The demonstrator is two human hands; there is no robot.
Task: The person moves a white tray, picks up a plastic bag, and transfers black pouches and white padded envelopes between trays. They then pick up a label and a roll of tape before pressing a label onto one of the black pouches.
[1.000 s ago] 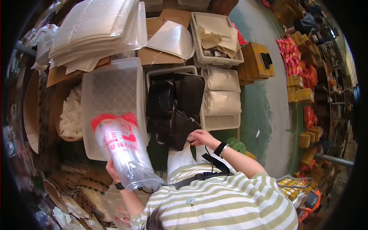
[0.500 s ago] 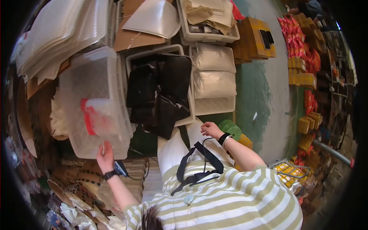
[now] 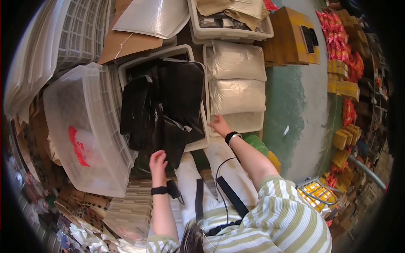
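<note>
Hands at the near ends of two crates, seen from the head view. Well to the left of the left hand, pale sheets leaned in a stack. Between them and that hand sat a clear tub, and a red-and-white bag lay in it, apart from the fingers. Just beyond the left fingertips were the black bags, heaped in their crate and overhanging its near edge. The left hand held nothing; its fingers were loosely bent and not pinched, and whether they touched the lowest bag could not be told.

To the right of the heap, the right hand hung above the near end of the second crate, likewise holding nothing, its fingers partly spread and directed left. Contact with the rim was unclear. Beyond this hand lay two white pouches; to its right, below the crate, stood a green stool. Farther right and beyond were cartons bearing two phones.

The step in hand appeared to be a reach, prior to any grasp. Handling the heap would have called for the left fingers to close on the overhanging edge, and the right hand to shift left for support.
</note>
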